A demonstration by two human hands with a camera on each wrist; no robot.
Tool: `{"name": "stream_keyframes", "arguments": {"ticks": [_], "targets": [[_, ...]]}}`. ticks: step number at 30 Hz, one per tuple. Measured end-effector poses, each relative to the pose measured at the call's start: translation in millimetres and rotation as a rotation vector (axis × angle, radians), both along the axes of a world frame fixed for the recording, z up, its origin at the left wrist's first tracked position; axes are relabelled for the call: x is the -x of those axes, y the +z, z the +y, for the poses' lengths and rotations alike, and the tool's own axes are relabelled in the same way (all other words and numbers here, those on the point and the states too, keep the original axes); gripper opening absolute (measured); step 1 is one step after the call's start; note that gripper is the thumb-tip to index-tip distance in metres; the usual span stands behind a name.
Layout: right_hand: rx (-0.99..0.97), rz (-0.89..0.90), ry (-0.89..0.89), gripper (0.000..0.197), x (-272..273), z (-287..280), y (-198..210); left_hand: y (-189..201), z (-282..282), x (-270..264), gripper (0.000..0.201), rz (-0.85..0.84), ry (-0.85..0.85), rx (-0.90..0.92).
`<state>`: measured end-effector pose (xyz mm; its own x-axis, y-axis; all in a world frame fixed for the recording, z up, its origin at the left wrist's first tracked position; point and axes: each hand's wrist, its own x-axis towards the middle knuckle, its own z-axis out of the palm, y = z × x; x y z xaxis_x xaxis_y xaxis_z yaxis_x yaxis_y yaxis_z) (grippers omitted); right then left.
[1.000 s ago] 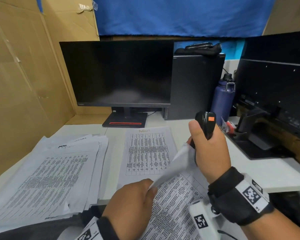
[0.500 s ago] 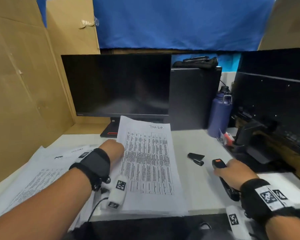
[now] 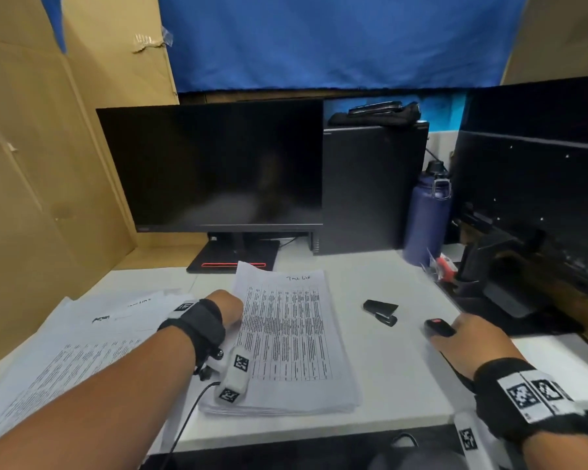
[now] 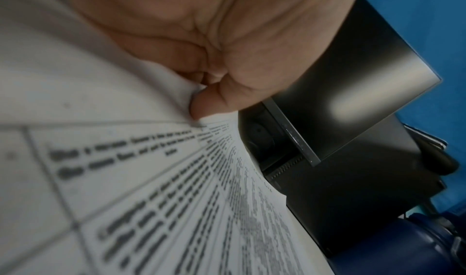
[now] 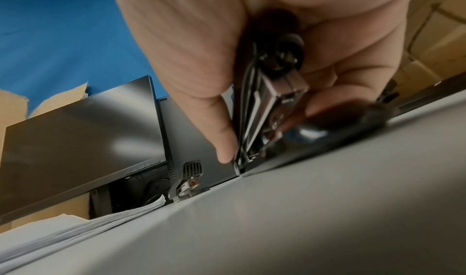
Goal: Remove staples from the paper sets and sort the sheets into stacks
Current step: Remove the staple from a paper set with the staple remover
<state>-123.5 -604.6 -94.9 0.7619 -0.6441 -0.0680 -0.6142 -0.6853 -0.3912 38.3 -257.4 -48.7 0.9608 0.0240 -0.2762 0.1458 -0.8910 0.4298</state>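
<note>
Left hand (image 3: 230,308) at left edge of centre paper stack (image 3: 286,340), thumb (image 4: 201,108) and fingers pinching top printed sheet, sheet edge lifted. Stack sits mid-desk (image 3: 398,378), before dark monitor (image 3: 214,164). Looser paper pile (image 3: 82,337) spread at left. Right hand (image 3: 469,344) low on desk at right, fingers wrapped round black stapler with orange tab (image 3: 437,329), its base touching desk. Small black staple remover (image 3: 381,312) lies free between stack and right hand. Purple bottle (image 3: 428,215) behind.
</note>
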Motion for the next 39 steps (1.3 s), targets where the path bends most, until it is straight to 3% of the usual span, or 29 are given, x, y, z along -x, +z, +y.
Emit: {"name": "stream_keyframes", "arguments": {"ticks": [3,5,7,9,11,14,16,19,22,24,26,29,32,34,36,37,39], "targets": [[-0.005,0.015,-0.014,0.060,2,5,3,-1,2,0,0.037,-0.001,0.052,0.123],[0.104,-0.006,-0.019,0.064,5,13,14,4,5,2,0.037,-0.009,0.021,0.112],[0.183,-0.143,0.035,0.058,8,29,31,11,11,11,0.037,0.034,0.012,0.127],[0.036,-0.374,0.153,0.045,9,52,46,15,24,26,0.040,0.070,-0.040,0.182],[-0.204,-0.485,0.288,0.033,6,78,53,16,48,39,0.044,0.093,-0.097,0.255],[-0.381,-0.319,0.446,0.035,-16,106,55,25,98,44,0.035,0.067,-0.040,0.307],[-0.374,-0.197,0.453,0.039,-40,107,52,32,138,37,0.026,-0.012,0.010,0.139],[-0.251,-0.223,0.280,0.037,-79,89,41,31,205,20,0.037,-0.105,0.055,-0.398],[-0.051,-0.049,0.246,0.053,-112,67,25,20,253,15,0.050,0.023,0.096,-0.594],[0.084,0.127,0.297,0.057,-118,67,21,12,268,12,0.063,0.108,0.121,-0.539],[0.230,0.259,0.356,0.040,-117,72,19,7,275,10,0.071,0.105,0.160,-0.487],[0.331,0.299,0.344,0.021,-117,74,14,2,282,6,0.068,0.061,0.195,-0.437],[0.375,0.275,0.332,0.022,-117,77,20,-3,288,-2,0.068,0.012,0.213,-0.340],[0.336,0.213,0.350,0.023,-111,82,34,-4,293,-7,0.074,-0.033,0.264,-0.251],[0.161,0.008,0.336,0.015,-106,84,41,1,296,-5,0.080,-0.117,0.344,-0.131],[0.037,-0.135,0.306,0.010,-102,85,43,7,295,-1,0.077,-0.156,0.375,-0.066],[-0.264,-0.378,0.254,0.003,-88,93,47,15,298,7,0.053,-0.213,0.382,0.064]]}}
